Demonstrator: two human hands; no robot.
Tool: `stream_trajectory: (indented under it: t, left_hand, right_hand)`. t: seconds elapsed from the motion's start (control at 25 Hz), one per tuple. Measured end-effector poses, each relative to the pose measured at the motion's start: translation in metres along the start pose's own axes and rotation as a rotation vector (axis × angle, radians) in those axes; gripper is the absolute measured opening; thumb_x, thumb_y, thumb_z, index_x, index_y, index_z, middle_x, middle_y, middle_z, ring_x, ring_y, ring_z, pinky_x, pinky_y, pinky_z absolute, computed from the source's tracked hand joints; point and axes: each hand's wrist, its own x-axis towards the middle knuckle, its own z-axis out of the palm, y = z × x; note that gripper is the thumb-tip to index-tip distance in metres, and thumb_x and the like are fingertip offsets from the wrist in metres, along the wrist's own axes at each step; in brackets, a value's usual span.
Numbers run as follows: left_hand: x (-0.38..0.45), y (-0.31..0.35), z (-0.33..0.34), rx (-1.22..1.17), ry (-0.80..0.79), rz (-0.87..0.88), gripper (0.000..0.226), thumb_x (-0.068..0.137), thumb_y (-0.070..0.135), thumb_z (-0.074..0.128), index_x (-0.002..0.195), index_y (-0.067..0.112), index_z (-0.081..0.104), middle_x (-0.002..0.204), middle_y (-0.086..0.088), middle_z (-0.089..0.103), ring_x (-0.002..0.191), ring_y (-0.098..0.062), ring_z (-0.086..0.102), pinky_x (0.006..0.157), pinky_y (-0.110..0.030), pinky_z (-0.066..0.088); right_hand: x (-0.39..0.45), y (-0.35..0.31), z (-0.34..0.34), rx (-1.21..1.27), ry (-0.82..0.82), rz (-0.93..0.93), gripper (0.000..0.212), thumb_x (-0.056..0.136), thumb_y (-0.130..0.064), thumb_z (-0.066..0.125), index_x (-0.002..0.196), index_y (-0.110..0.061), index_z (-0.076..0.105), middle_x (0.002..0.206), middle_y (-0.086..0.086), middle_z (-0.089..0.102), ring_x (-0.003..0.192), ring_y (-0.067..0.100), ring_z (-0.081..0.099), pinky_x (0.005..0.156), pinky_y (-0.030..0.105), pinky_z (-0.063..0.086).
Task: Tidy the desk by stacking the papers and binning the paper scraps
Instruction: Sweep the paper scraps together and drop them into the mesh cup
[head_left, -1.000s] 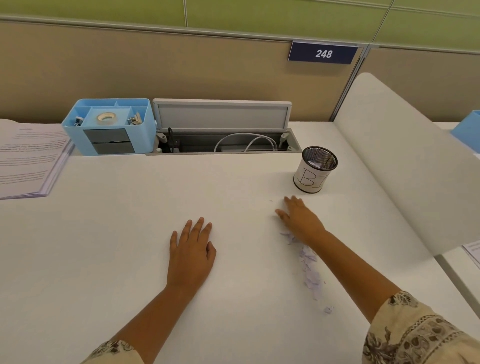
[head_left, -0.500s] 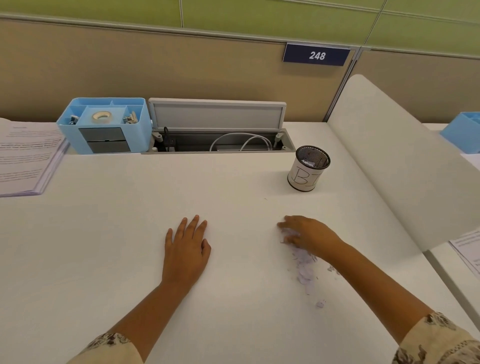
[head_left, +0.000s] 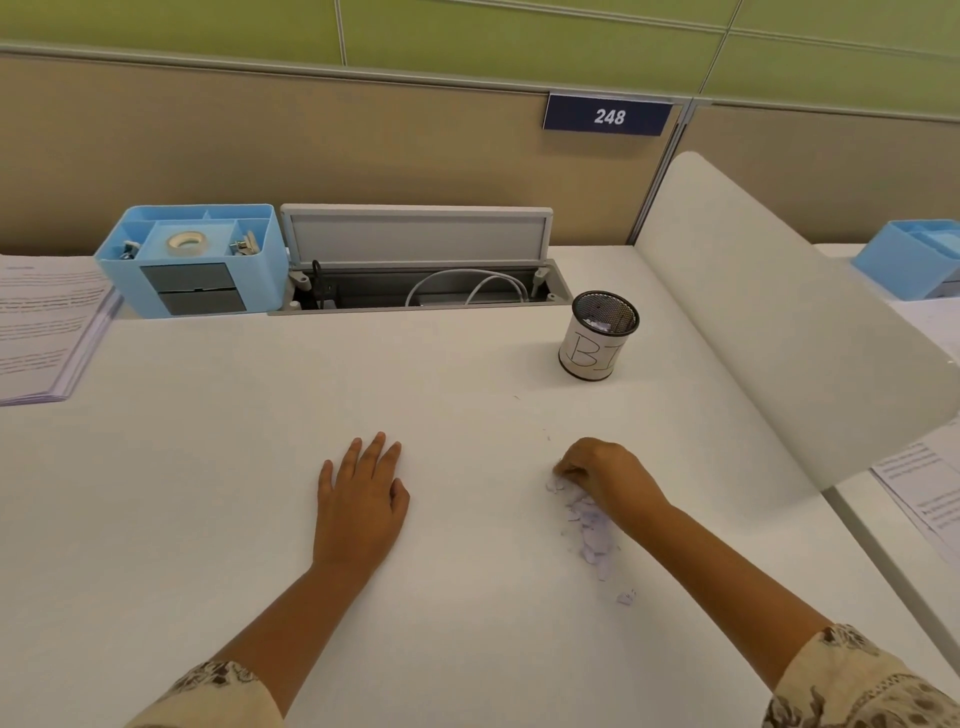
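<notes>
A loose heap of small pale paper scraps (head_left: 589, 525) lies on the white desk (head_left: 208, 493), right of centre. My right hand (head_left: 605, 475) sits at the heap's far end with its fingers curled down over the top scraps. My left hand (head_left: 363, 499) rests flat on the desk, fingers straight, well left of the heap. One stray scrap (head_left: 626, 597) lies nearer to me. A black mesh cup with a white label, the bin (head_left: 597, 338), stands beyond the heap with scraps inside. A stack of printed papers (head_left: 41, 327) lies at the far left.
A blue desk organiser (head_left: 192, 260) holding a tape roll stands at the back left. Beside it an open cable tray (head_left: 421, 291) shows a white cable. A white divider panel (head_left: 779, 322) slants along the right side, with more printed sheets (head_left: 919, 478) beyond it.
My right hand has drawn back toward me from near the bin and its fingers have curled over the scraps, bunching them. My left hand has stayed flat in place.
</notes>
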Motion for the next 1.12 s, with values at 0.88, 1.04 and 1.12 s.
stream_trajectory:
  t: [0.88, 1.04, 1.12]
  left_hand:
    - [0.001, -0.001, 0.0, 0.006, 0.0, -0.003, 0.051, 0.086, 0.03, 0.027, 0.123, 0.014, 0.058, 0.131, -0.006, 0.055, 0.124, -0.028, 0.048, 0.098, -0.052, 0.037]
    - [0.001, 0.0, 0.0, 0.008, -0.003, -0.006, 0.051, 0.086, 0.03, 0.027, 0.124, 0.015, 0.058, 0.131, -0.005, 0.055, 0.125, -0.027, 0.048, 0.099, -0.051, 0.037]
    - [0.001, -0.001, -0.001, 0.011, -0.012, -0.005, 0.051, 0.086, 0.03, 0.027, 0.123, 0.015, 0.058, 0.131, -0.005, 0.056, 0.124, -0.027, 0.049, 0.099, -0.051, 0.038]
  right_hand:
    - [0.086, 0.016, -0.125, 0.342, 0.215, 0.241, 0.012, 0.076, -0.016, 0.074, 0.088, -0.018, 0.074, 0.053, -0.012, 0.065, 0.048, -0.007, 0.051, 0.041, 0.004, 0.033]
    - [0.117, 0.019, -0.143, 0.321, 0.423, 0.283, 0.018, 0.078, -0.014, 0.071, 0.096, -0.009, 0.073, 0.072, -0.002, 0.065, 0.057, -0.004, 0.056, 0.049, -0.002, 0.037]
    - [0.128, 0.021, -0.142, 0.288, 0.424, 0.299, 0.022, 0.079, -0.015, 0.07, 0.1, -0.007, 0.072, 0.085, 0.005, 0.07, 0.074, 0.008, 0.06, 0.058, 0.005, 0.04]
